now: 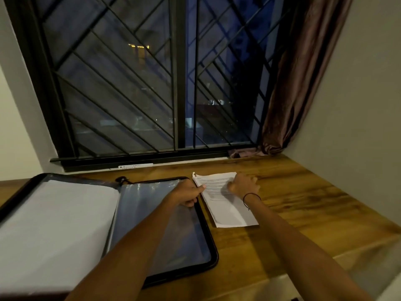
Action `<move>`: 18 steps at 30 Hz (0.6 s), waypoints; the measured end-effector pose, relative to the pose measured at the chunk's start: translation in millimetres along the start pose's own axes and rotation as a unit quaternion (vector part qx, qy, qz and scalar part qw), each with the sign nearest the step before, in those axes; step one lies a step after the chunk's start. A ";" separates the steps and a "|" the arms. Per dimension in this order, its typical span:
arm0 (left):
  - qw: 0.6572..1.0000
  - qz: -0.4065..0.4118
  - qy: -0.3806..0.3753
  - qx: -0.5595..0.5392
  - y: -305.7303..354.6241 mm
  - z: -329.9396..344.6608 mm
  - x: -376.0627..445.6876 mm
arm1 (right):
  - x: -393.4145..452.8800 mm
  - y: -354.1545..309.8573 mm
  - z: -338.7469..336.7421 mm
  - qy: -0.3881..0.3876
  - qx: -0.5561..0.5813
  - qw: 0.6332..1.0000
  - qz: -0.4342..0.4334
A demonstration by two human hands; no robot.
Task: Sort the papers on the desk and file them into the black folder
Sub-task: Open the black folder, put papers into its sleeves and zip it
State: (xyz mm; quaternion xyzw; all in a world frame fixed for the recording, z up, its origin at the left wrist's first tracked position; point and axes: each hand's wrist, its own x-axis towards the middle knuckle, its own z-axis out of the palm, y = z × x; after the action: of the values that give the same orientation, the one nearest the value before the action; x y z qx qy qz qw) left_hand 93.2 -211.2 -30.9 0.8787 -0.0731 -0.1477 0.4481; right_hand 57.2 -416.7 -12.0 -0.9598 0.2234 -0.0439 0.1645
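**White papers being gathered beside the open folder**

White papers point(225, 198) are being handled at centre frame on the desk point(303, 203), just right of the black folder point(134, 216), which is lying open at lower left. Their left edge is being pinched by the left hand point(188, 195); the right hand point(244, 185) is curled on top, its grip unclear. Judged next: the stack is to be lifted and slid into a clear sleeve.

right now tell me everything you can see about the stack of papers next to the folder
The stack of papers is white printed sheets, text too small to read, lying flat and skewed on the wooden desk, just right of the open black folder. Its top left corner curls up. The left hand pinches its left edge; the right hand rests curled on top.
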 end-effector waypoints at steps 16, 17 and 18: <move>0.991 0.036 0.056 -0.118 -19.7 -18.3 -2.0 | 34.0 -1.4 47.6 -0.057 0.188 0.980 -0.018; 0.988 0.041 0.062 -0.139 -22.6 -23.9 -3.8 | 21.6 -4.8 33.8 -0.039 0.238 0.970 -0.027; 0.985 0.045 0.071 -0.153 -24.0 -31.0 -8.2 | 15.8 -7.3 27.4 -0.037 0.293 0.955 -0.031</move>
State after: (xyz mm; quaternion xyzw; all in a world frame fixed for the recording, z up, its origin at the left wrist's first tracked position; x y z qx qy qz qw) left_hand 95.4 -171.2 -31.5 0.8041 -0.0568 -0.0739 0.5871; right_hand 78.8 -409.4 -35.2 -0.8767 0.1646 -0.0770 0.4454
